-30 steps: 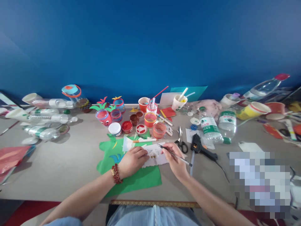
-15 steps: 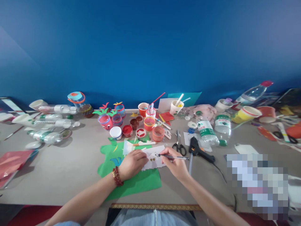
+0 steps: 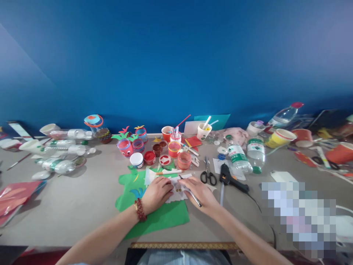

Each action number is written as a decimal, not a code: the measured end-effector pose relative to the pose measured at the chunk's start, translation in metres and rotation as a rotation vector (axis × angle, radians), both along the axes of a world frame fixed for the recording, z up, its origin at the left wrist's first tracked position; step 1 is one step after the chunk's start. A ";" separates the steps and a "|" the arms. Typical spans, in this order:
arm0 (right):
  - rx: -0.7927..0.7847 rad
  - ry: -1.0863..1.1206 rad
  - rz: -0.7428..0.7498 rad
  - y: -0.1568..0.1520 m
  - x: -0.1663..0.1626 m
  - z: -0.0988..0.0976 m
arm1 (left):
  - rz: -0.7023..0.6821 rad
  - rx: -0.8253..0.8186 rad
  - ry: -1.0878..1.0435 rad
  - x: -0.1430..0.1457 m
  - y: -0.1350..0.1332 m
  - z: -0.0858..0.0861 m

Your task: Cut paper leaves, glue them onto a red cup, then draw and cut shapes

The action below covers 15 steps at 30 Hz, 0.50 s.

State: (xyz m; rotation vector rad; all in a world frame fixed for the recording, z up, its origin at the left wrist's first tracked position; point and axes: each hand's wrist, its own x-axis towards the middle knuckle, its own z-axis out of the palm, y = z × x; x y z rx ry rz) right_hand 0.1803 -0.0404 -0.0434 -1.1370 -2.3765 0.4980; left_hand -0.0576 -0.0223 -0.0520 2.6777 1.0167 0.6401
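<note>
A small white sheet of paper [image 3: 176, 197] with little brownish marks lies on green paper [image 3: 162, 217] in front of me. My left hand [image 3: 157, 192], with a red bead bracelet at its wrist, rests on the left edge of the sheet, fingers bent together and pressed on it. In my right hand [image 3: 202, 195] is a pen [image 3: 194, 197], slanting across the fingers with one end towards the top of the sheet. The fingers of this hand touch the sheet's right side. A blue paper cutout [image 3: 137, 193] lies just left of my left hand.
Beyond the sheet stand open paint jars [image 3: 184, 161] and a paintbrush [image 3: 169, 172]. Black scissors [image 3: 209, 176] and a glue gun [image 3: 231, 179] lie to the right, near plastic bottles [image 3: 237, 156]. More bottles [image 3: 57, 165] are at left. Red plastic packaging [image 3: 16, 198] sits far left.
The pen has turned in my right hand, from nearly level to a steep slant. That hand has closed in over the sheet's right side; the left stays put. The view has shifted slightly.
</note>
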 end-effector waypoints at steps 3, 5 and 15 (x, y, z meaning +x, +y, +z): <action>-0.007 -0.064 0.013 0.003 -0.001 -0.005 | 0.005 -0.007 0.004 0.000 -0.001 -0.001; -0.003 -0.075 0.021 0.004 -0.001 -0.005 | 0.009 -0.001 0.006 0.000 -0.001 -0.002; 0.016 -0.123 0.113 0.012 -0.004 -0.001 | 0.011 -0.015 -0.046 0.003 -0.001 -0.002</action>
